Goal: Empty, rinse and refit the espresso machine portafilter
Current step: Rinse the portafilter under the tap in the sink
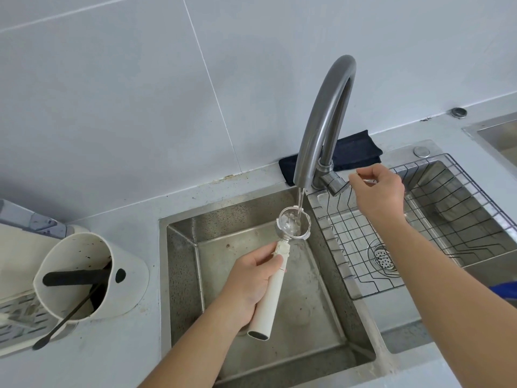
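Observation:
My left hand [253, 281] grips the white handle of the portafilter [293, 225] over the left sink basin [279, 303]. Its round metal basket faces up under the spout of the grey curved faucet [324, 116]. A thin stream of water [300, 203] runs from the spout into the basket. My right hand [377, 191] is at the faucet's lever [335, 184], fingers curled around its end. The espresso machine [16, 247] shows only partly at the left edge.
A white knock box [84, 273] with a black bar and a dark brush stands on the counter at left. A wire rack [419, 219] sits in the right basin above a drain. A dark folded cloth [352, 151] lies behind the faucet.

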`<state>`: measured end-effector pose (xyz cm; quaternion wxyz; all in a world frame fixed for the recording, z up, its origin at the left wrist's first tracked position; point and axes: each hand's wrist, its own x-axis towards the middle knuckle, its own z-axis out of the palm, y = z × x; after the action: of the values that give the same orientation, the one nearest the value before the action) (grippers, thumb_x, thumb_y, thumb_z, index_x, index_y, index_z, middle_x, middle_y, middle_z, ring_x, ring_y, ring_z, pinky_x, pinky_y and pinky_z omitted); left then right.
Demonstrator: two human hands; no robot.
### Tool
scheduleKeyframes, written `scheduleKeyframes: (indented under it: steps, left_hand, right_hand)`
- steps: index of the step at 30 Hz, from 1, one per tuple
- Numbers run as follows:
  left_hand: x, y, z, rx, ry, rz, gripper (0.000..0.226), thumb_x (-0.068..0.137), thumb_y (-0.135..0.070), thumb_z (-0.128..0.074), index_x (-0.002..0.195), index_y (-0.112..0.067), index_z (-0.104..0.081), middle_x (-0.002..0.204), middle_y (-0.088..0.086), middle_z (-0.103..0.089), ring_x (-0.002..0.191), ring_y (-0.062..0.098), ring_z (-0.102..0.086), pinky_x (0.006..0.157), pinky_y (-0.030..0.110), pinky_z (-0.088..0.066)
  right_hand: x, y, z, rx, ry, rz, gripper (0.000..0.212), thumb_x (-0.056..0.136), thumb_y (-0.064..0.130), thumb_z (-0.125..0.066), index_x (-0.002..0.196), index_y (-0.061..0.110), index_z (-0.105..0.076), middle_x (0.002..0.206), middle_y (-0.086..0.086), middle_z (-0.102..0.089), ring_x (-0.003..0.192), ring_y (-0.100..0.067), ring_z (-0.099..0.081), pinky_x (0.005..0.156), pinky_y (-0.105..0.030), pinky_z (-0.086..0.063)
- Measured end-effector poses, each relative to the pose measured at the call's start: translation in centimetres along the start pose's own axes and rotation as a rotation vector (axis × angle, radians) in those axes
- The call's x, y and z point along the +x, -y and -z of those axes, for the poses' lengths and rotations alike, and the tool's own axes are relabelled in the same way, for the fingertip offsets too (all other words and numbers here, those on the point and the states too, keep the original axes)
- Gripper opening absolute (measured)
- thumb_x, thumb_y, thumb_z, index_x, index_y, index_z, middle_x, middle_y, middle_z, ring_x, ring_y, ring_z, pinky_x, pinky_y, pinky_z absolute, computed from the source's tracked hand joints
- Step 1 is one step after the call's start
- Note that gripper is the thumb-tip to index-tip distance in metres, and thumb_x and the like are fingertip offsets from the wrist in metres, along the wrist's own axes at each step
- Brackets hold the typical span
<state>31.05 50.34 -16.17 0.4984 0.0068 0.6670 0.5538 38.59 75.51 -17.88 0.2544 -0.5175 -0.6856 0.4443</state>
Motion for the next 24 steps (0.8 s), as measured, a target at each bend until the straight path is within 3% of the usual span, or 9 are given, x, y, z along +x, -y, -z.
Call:
scheduleKeyframes:
  steps: [6, 8, 14, 18, 21, 24]
  left_hand:
    - [-0.3, -0.2, 1.1, 0.221, -0.084, -0.127, 0.03, 0.089, -0.016, -0.066, 0.098, -0.045, -0.072, 0.086, -0.006, -0.067, 0.063, 0.015, -0.056, 0.05, 0.023, -0.048]
    - [-0.2, -0.3, 1.4, 0.307, -0.101, -0.174, 0.032, 0.09, -0.016, -0.065, 0.106, -0.043, -0.069, 0.089, -0.01, -0.067, 0.063, 0.01, -0.057, 0.05, 0.019, -0.046]
    - [0.1, -0.4, 2.2, 0.518, -0.135, -0.275, 0.038, 0.089, -0.018, -0.063, 0.121, -0.039, -0.065, 0.102, -0.012, -0.07, 0.086, 0.004, -0.065, 0.062, 0.012, -0.047]
    - [0.4, -0.4, 2.5, 0.604, -0.115, -0.366, 0.041, 0.088, -0.018, -0.061, 0.122, -0.041, -0.064, 0.109, -0.014, -0.069, 0.094, 0.003, -0.065, 0.075, 0.02, -0.054]
    - [0.5, -0.5, 2.5, 0.647, -0.12, -0.411, 0.041, 0.088, -0.017, -0.061, 0.119, -0.043, -0.065, 0.108, -0.014, -0.068, 0.093, 0.003, -0.064, 0.075, 0.022, -0.056]
    - [0.5, -0.7, 2.4, 0.694, -0.125, -0.447, 0.041, 0.089, -0.017, -0.061, 0.122, -0.041, -0.063, 0.109, -0.016, -0.063, 0.095, 0.001, -0.061, 0.071, 0.013, -0.052]
  right_hand:
    - [0.0, -0.1, -0.1, 0.006, -0.007, -0.007, 0.012, 0.093, 0.025, -0.064, 0.1, 0.016, -0.068, 0.097, 0.004, -0.069, 0.07, -0.009, -0.061, 0.054, -0.024, -0.046]
    - [0.0, -0.1, -0.1, 0.003, -0.005, -0.007, 0.012, 0.092, 0.026, -0.064, 0.099, 0.016, -0.068, 0.097, 0.004, -0.069, 0.071, -0.009, -0.061, 0.055, -0.023, -0.045]
    - [0.1, -0.2, 0.0, 0.003, -0.011, 0.001, 0.012, 0.092, 0.027, -0.065, 0.098, 0.017, -0.068, 0.096, 0.004, -0.068, 0.072, -0.009, -0.061, 0.058, -0.023, -0.045]
    - [0.1, -0.2, 0.0, 0.0, -0.01, 0.006, 0.013, 0.092, 0.026, -0.065, 0.099, 0.016, -0.068, 0.096, 0.004, -0.068, 0.068, -0.008, -0.06, 0.054, -0.021, -0.043]
    - [0.1, -0.2, -0.1, -0.006, -0.011, 0.006, 0.013, 0.092, 0.026, -0.065, 0.1, 0.015, -0.068, 0.097, 0.004, -0.068, 0.07, -0.005, -0.06, 0.053, -0.021, -0.043]
    - [0.1, -0.1, -0.1, -0.005, -0.01, 0.007, 0.013, 0.093, 0.026, -0.065, 0.099, 0.015, -0.068, 0.097, 0.004, -0.068, 0.072, -0.002, -0.06, 0.053, -0.022, -0.045]
